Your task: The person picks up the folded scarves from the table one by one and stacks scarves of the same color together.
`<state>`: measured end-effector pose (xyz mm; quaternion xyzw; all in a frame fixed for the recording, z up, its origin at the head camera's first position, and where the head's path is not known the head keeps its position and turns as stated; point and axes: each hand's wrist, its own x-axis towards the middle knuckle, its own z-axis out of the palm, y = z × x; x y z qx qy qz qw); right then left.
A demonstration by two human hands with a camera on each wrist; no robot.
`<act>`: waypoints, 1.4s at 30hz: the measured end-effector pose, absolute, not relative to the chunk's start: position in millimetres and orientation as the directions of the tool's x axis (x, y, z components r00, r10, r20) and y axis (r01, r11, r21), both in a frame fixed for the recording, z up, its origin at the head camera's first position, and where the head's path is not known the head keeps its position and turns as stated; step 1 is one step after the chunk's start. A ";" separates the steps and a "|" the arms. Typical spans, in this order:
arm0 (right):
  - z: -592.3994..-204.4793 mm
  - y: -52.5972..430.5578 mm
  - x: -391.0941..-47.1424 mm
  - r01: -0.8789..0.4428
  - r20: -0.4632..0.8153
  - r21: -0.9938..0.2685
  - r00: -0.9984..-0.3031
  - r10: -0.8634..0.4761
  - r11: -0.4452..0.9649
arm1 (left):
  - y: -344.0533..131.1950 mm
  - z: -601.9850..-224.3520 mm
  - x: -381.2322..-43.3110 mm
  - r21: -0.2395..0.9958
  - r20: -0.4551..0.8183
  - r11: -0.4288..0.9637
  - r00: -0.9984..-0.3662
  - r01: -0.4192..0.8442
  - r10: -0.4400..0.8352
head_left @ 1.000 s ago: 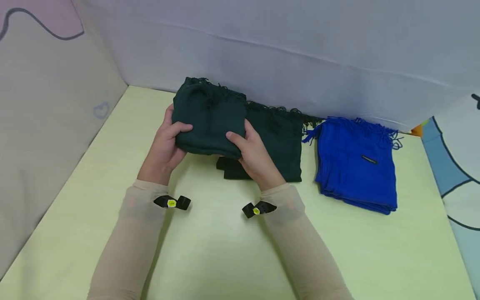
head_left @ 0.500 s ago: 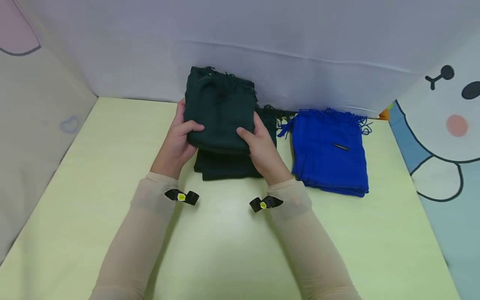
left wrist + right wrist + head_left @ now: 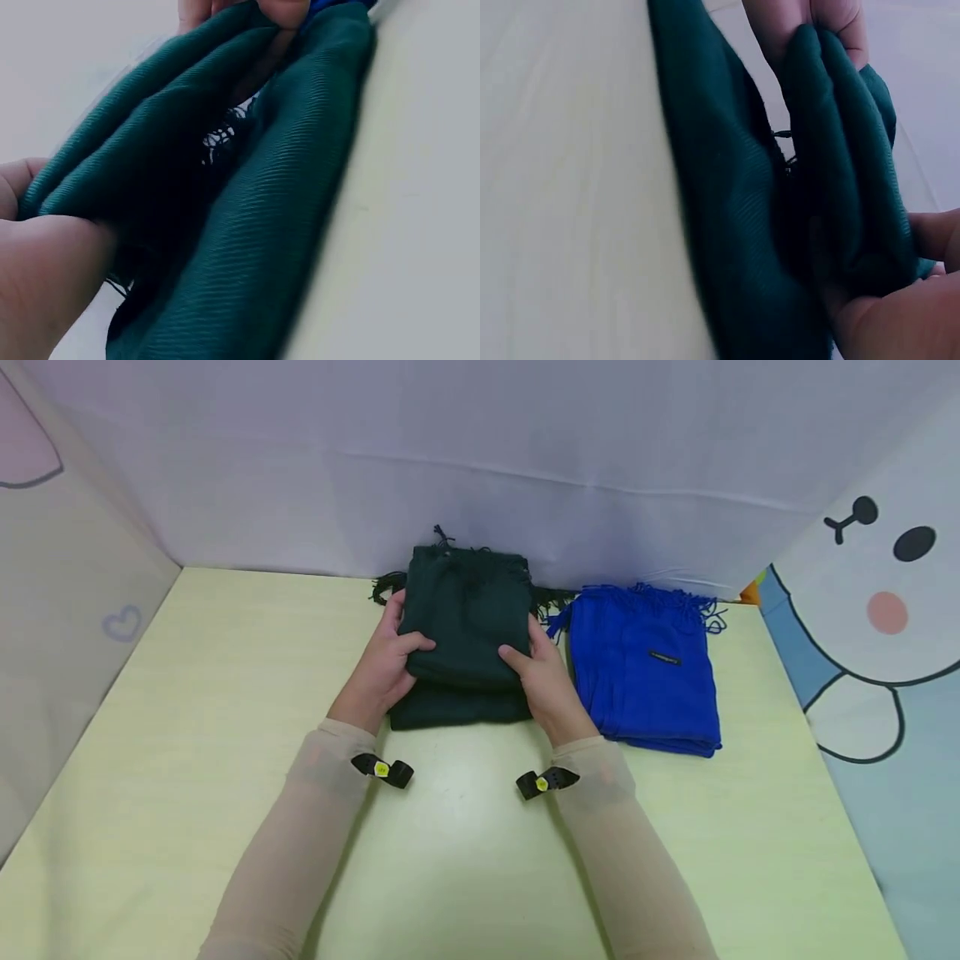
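Note:
Both hands hold a folded dark green scarf [image 3: 468, 618] with a fringed far edge. My left hand [image 3: 378, 668] grips its left side, thumb on top and fingers underneath. On the opposite side my right hand [image 3: 551, 681] pinches it the same way. Directly below lies a second folded dark green scarf [image 3: 465, 708], its front fold showing past the held one. In the left wrist view a gap separates the held scarf's folds [image 3: 150, 127] from the lower scarf [image 3: 255, 217]. The right wrist view also shows the held scarf [image 3: 844, 150] above the lower one.
Just right of the green scarves lies a folded blue scarf [image 3: 637, 668] with a small dark label [image 3: 665, 657] and fringe at the back. A pale wall sheet [image 3: 480, 468] rises behind the pale yellow table [image 3: 465, 843]. Printed panels [image 3: 885, 693] border the right side.
The held green scarf has come down and over the lower green scarf, which it now mostly covers. Both hands moved with it and kept their grip. The head view has shifted.

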<state>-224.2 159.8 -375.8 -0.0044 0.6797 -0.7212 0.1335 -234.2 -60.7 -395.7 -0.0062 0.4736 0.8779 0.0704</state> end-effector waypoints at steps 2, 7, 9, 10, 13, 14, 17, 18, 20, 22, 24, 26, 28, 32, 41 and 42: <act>-380.1 160.5 -223.7 0.204 -0.201 -0.979 -0.960 -0.198 0.001 | -61.3 -399.5 -230.5 0.844 -0.107 -0.516 -0.988 -0.148 0.110; -383.7 164.6 -223.0 0.258 -0.274 -0.959 -0.949 -0.154 0.114 | -60.4 -399.6 -222.8 0.882 -0.187 -0.426 -0.980 -0.200 0.073; -382.9 167.2 -223.7 0.266 -0.285 -0.953 -0.950 -0.131 0.142 | -59.9 -396.5 -220.7 0.889 -0.213 -0.400 -0.975 -0.221 0.066; -382.2 168.5 -224.0 0.269 -0.288 -0.950 -0.950 -0.119 0.156 | -60.0 -394.8 -219.6 0.891 -0.227 -0.388 -0.971 -0.236 0.068; -380.4 171.4 -224.9 0.264 -0.283 -0.949 -0.954 -0.097 0.174 | -62.0 -389.1 -216.5 0.890 -0.258 -0.365 -0.962 -0.273 0.090; -379.9 172.0 -225.1 0.260 -0.280 -0.948 -0.956 -0.092 0.182 | -63.1 -387.2 -215.5 0.897 -0.267 -0.340 -0.959 -0.283 0.096; -378.6 172.0 -225.4 0.241 -0.261 -0.950 -0.962 -0.079 0.200 | -66.6 -382.9 -213.5 0.926 -0.256 -0.254 -0.959 -0.280 0.121; -378.5 171.6 -225.6 0.230 -0.250 -0.951 -0.965 -0.077 0.207 | -68.0 -381.8 -213.0 0.941 -0.244 -0.208 -0.961 -0.267 0.127; -378.7 170.4 -225.8 0.212 -0.235 -0.951 -0.969 -0.080 0.223 | -71.0 -380.6 -211.9 0.961 -0.233 -0.113 -0.961 -0.251 0.152; -379.4 169.5 -226.0 0.190 -0.219 -0.947 -0.972 -0.088 0.260 | -74.5 -380.1 -210.6 0.969 -0.240 -0.015 -0.953 -0.247 0.185; -380.0 169.2 -226.1 0.168 -0.207 -0.935 -0.974 -0.094 0.312 | -77.8 -380.6 -209.9 0.962 -0.272 0.084 -0.938 -0.259 0.214; -380.1 169.5 -225.4 0.153 -0.201 -0.912 -0.976 -0.089 0.379 | -80.3 -381.0 -209.7 0.944 -0.320 0.165 -0.921 -0.287 0.224; -379.8 170.4 -224.4 0.141 -0.195 -0.886 -0.978 -0.078 0.442 | -81.5 -381.7 -210.9 0.928 -0.347 0.222 -0.911 -0.299 0.221; -380.0 171.3 -223.0 0.125 -0.190 -0.827 -0.980 -0.063 0.548 | -82.5 -381.0 -212.5 0.894 -0.368 0.340 -0.911 -0.291 0.188; -383.1 166.8 -223.2 0.072 -0.149 -0.753 -0.987 -0.063 0.654 | -90.6 -379.9 -214.4 0.825 -0.324 0.514 -0.942 -0.234 0.091; -383.0 166.0 -223.1 0.069 -0.147 -0.748 -0.987 -0.065 0.660 | -91.5 -380.3 -214.4 0.812 -0.300 0.546 -0.950 -0.204 0.091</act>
